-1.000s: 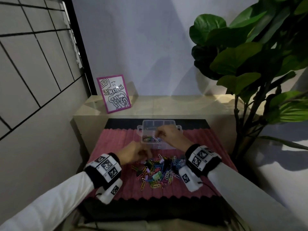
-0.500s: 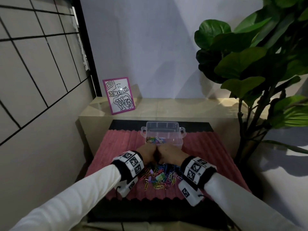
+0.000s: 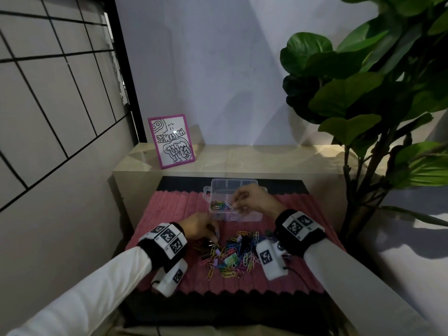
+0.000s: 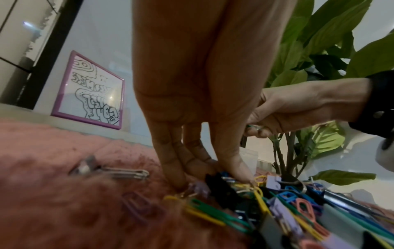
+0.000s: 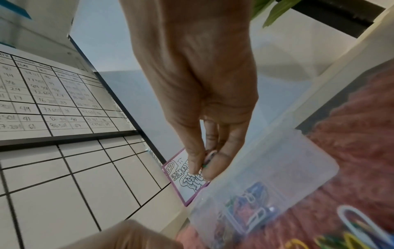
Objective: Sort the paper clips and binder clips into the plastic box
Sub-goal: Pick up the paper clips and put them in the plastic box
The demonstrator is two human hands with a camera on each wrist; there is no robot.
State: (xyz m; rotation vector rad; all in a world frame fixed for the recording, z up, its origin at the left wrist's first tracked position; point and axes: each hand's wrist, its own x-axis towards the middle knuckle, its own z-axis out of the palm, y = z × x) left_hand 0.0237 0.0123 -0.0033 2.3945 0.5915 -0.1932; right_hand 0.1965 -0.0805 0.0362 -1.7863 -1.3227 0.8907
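A pink ribbed mat [image 3: 169,214] covers the bench under me. Nearest lies the clip pile [image 3: 230,253]; my left hand [image 3: 201,226] pinches at its left edge, and I cannot tell what it has caught. I should lift one kind only. Farther off, my right hand [image 3: 252,200] pinches a few paper clips [image 5: 208,160] above the plastic box [image 3: 218,187]; best release low, over the filled compartment.

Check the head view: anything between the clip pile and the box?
Bare pink mat only: a strip separates the clip pile from the box. The left hand sits at the pile's left edge.
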